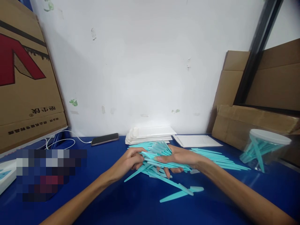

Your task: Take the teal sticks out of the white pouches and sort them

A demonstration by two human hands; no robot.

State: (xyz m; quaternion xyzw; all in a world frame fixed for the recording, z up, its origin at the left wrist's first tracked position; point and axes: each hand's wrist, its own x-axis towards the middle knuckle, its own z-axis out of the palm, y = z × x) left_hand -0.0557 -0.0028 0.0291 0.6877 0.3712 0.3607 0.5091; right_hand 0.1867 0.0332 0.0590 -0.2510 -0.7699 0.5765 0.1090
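While the right hand [179, 157] grips a thick bundle of slim turquoise plastic sticks [161, 163], its thumb lies on top and its fingers curl beneath. The left hand [134, 158] pinches at the bundle's left side, its thumb and fingers drawn close together. The bundle is held between the 2 hands, low over the glossy blue tabletop [105, 193], with its sticks pointing in several directions and a fan of pale, translucent ends showing at the top.

Nearer the wearer, 1 loose turquoise stick [173, 197] lies on the tabletop, and the end of another crosses over it. To the right of the bundle, a spread of turquoise sticks [220, 160] lies roughly side by side. Beyond the hands are a stack of flat white packets [150, 132] and, just to its right, a thin white rectangular sheet or packet [198, 140].

A dark-screened smartphone [105, 139] lies at the left, with a thin white cable [78, 137] at its near-left end. At the far right, a clear cylindrical container with a white top [260, 151] has turquoise sticks inside, in front of a brown cardboard box [253, 123]. A large printed cardboard box [28, 93] stands at the left.
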